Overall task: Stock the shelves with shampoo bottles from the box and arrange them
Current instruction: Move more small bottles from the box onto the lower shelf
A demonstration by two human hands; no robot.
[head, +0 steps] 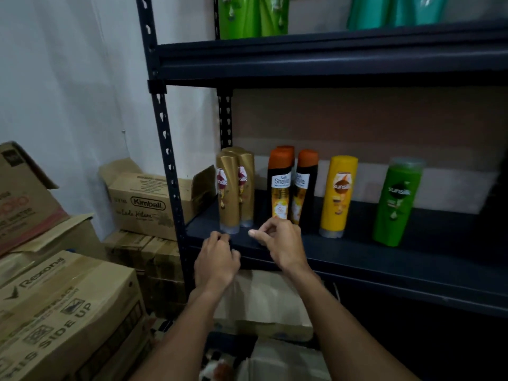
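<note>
Hovering at the shelf (357, 257) lip, my left grip (217, 259) is curled and empty; my right grip (280, 243) is loosely half-open, also empty. Gold bottles (232, 193) stand just beyond the left grip, black bottles (281, 188) just behind the right grip, and the yellow bottle (339, 196) and green bottle (395, 204) farther right.

On the dark blue metal shelf board (357, 259), a bare strip runs along the front. There is a gap between the two gold shampoo bottles (235, 188) and the black orange-capped bottles (280, 185). A wider gap separates the yellow bottle (339, 196) from the green bottle (397, 202). The dark shelf above (330, 59) limits headroom. A slotted upright post (167, 160) and stacked brown cardboard boxes (68, 312) close off the left side.
</note>
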